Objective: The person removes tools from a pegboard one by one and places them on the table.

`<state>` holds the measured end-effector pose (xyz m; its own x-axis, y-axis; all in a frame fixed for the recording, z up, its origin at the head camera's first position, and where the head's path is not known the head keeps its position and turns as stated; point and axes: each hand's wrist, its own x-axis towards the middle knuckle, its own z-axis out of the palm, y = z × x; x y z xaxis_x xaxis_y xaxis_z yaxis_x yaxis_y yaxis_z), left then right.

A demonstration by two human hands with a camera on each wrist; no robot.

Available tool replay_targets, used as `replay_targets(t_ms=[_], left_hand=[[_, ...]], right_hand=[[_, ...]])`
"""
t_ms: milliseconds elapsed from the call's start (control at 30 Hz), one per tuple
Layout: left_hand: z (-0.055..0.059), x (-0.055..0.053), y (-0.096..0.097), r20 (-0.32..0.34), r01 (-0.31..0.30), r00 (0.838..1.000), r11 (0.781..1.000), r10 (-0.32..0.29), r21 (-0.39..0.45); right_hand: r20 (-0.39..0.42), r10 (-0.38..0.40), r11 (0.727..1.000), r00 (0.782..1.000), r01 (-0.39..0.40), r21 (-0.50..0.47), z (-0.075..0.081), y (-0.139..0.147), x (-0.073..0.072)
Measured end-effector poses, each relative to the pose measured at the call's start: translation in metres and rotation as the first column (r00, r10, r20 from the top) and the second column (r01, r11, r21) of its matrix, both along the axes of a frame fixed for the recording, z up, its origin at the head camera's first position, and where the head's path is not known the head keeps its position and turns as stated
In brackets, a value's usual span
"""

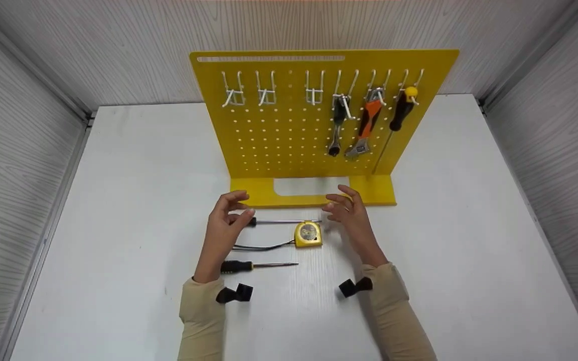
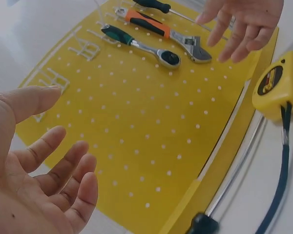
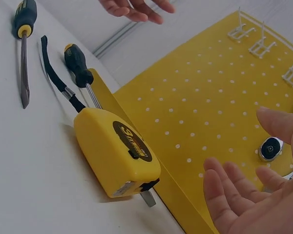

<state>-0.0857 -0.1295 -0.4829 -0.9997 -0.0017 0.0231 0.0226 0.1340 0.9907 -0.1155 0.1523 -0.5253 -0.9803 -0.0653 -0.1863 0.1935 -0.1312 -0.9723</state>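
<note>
Head view — partly hidden by the left hand (image 1: pixel 223 228)
Upper tabletop screwdriver's handle (image 1: pixel 252 221), black strap (image 1: pixel 269 247); lettering on the tape measure (image 1: pixel 308 234) — too small to read.

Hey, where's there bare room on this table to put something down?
The white tabletop is bare left of the left hand, right of the right hand, and between the forearms, on the person's side of the near screwdriver. It's crowded between the hands: the far screwdriver and tape measure lie close together before the yellow pegboard.
</note>
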Motion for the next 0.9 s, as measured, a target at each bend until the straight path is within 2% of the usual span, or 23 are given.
replay_targets(t_ms=[200, 433, 600, 767, 900], left_hand=[[0.007, -0.011, 0.017, -0.010, 0.036, 0.999, 0.999, -0.036, 0.000], [0.019, -0.026, 0.036, -0.030, 0.078, 0.997, 0.997, -0.078, 0.010], [0.027, -0.036, 0.049, -0.036, 0.118, 0.992, 0.993, -0.118, -0.020], [0.036, -0.047, 0.062, -0.053, 0.157, 0.986, 0.987, -0.156, 0.019], [0.036, -0.058, 0.071, -0.045, 0.174, 0.984, 0.984, -0.173, 0.035]], right_hand=[[0.005, -0.029, 0.999, 1.000, 0.029, -0.033, 0.002, -0.003, -0.005], [0.024, -0.009, 1.000, 1.000, 0.009, -0.002, 0.004, -0.004, -0.012], [0.024, -0.007, 1.000, 1.000, 0.007, 0.016, 0.006, -0.003, -0.017], [0.021, -0.036, 0.999, 0.999, 0.036, -0.007, 0.009, -0.005, -0.023], [0.015, -0.058, 0.997, 0.998, 0.059, -0.051, 0.012, -0.007, -0.028]])
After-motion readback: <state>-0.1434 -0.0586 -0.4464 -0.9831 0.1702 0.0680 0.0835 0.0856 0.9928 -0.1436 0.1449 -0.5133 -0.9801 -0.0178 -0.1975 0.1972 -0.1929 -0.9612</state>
